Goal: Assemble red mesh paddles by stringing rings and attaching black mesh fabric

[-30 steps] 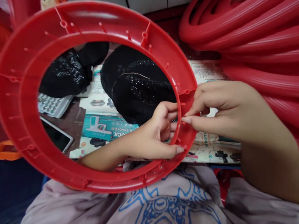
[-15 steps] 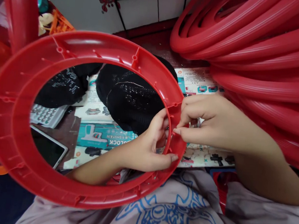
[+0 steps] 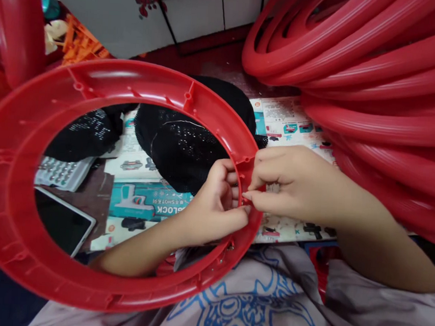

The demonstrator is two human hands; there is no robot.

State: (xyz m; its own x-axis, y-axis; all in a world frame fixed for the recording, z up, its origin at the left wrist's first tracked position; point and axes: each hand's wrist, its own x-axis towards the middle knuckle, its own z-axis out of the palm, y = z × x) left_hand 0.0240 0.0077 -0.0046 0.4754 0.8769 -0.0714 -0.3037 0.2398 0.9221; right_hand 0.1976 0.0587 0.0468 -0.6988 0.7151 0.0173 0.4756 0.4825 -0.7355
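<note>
A large red plastic ring [image 3: 13, 180] with ribs and small pegs on its inner face stands tilted over my lap. My left arm passes through its opening, and my left hand [image 3: 215, 207] curls round the ring's right edge from inside, fingers closed on it. My right hand [image 3: 293, 182] comes from outside and pinches at the same spot on the rim, thumb and forefinger pressed together. What they pinch is too small to make out.
A tall stack of red rings [image 3: 373, 84] fills the right side. Black mesh fabric [image 3: 182, 141], a calculator [image 3: 60, 170], a dark tablet [image 3: 62, 222] and printed toy-gun packaging [image 3: 145, 200] lie on the table behind the ring. Orange parts [image 3: 81, 44] sit far left.
The ring has dropped lower and shifted left in view. Both hands stayed at its right rim, moving closer until their fingertips meet.
</note>
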